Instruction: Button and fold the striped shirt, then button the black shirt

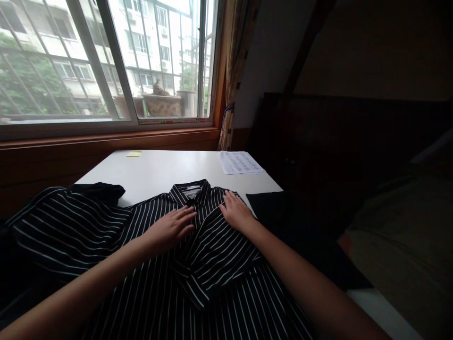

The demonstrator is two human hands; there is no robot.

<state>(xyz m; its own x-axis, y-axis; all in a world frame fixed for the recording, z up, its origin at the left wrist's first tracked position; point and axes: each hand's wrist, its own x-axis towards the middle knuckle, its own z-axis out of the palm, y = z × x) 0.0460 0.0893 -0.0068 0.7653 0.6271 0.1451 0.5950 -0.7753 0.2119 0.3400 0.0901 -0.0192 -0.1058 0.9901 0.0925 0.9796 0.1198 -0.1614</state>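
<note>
So my left hand [173, 224] is flat, fingers loosely spread, on or just over the striped shirt [152, 283] below its collar [191, 191], and my right hand [236, 210] is flat by the shoulder, pinching nothing. I'd guess I'm settling the sleeve [222, 250] lying across the front, so next calls for gentle palms, no tugging. Shirt's on a white table [170, 165], printed paper [239, 162] and yellow note [133, 154] toward the far edge, window [155, 56] beyond, room pretty dark on the right.
</note>
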